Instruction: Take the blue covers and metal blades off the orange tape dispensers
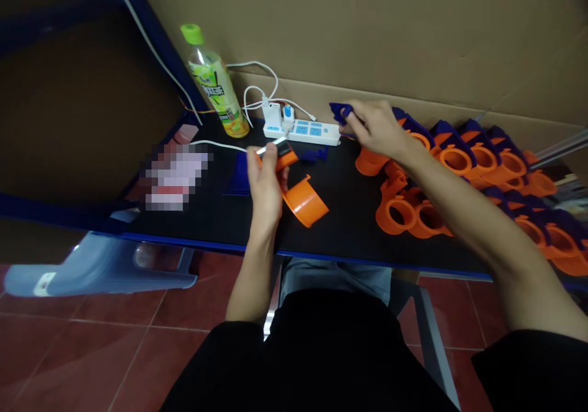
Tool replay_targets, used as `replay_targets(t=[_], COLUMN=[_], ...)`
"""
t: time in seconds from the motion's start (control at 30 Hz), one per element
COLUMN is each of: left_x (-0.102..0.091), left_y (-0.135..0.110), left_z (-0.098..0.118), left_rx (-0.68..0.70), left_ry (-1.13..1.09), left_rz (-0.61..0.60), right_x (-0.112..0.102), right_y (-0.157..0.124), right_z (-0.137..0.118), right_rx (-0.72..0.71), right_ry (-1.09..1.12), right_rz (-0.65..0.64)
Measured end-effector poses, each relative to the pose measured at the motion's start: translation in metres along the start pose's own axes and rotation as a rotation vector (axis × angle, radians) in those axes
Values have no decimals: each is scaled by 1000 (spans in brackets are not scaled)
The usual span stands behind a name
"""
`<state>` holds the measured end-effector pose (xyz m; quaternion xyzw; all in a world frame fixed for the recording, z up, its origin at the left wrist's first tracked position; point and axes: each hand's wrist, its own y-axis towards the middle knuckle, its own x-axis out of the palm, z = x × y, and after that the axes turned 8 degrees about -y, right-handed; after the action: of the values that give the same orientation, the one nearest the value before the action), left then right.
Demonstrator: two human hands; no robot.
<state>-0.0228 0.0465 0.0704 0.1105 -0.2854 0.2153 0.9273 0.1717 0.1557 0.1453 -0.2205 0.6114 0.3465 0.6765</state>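
Note:
My left hand [267, 182] is closed around an orange plastic part [287, 160]. A slim pale stick-like item [275, 145] crosses the same fingers; its kind is too blurred to tell. Just below those fingers is a curved orange plastic piece [307, 202], and I cannot tell whether the hand touches it. Raised above the power strip's right end, my right hand [374, 124] pinches a small dark blue plastic piece [340, 112]. Another small blue piece [315, 154] lies on the black tabletop [340, 234] between the hands. Flat blue pieces [236, 176] lie left of my left hand.
A white power strip [326, 133] with plugs and cables lies along the cardboard wall [367, 38]. Beside it stands a green-capped drink bottle [215, 87]. Several orange and blue assemblies [482, 161] fill the right side. A blue-grey plastic stool [110, 265] is at lower left.

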Motion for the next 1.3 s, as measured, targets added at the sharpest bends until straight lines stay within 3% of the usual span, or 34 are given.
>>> replay_targets(t=[0.13, 0.27, 0.37, 0.47, 0.57, 0.67, 0.77, 0.93, 1.17, 1.3], left_x=[2, 2, -3, -5, -2, -1, -3, -4, -6, -15], left_y=[2, 4, 7, 6, 3, 1, 1, 1, 1, 10], left_z=[1, -1, 0, 1, 0, 2, 6, 13, 17, 22], left_rx=[-4, -95, -117, -102, -62, -60, -65, -48, -66, 1], left_ry=[7, 7, 9, 66, 140, 147, 123, 113, 98, 28], left_rz=[-37, -141, -175, -228, -234, -261, -327, -377, -356, -162], right_x=[12, 44, 55, 41, 6, -30, -48, -43, -44, -38], right_y=[11, 24, 26, 22, 18, 19, 19, 5, -35, -64], right_z=[-5, -27, -29, -27, -32, -41, -48, -47, -36, -40], right_rx=[56, 123, 135, 160, 176, 15, -76, -13, -25, -16], right_ry=[-143, -135, -157, -125, 102, 353, 437, 434, 406, 381], right_rz=[-163, -163, -203, -170, -39, -51, -103, -85, -18, 64])
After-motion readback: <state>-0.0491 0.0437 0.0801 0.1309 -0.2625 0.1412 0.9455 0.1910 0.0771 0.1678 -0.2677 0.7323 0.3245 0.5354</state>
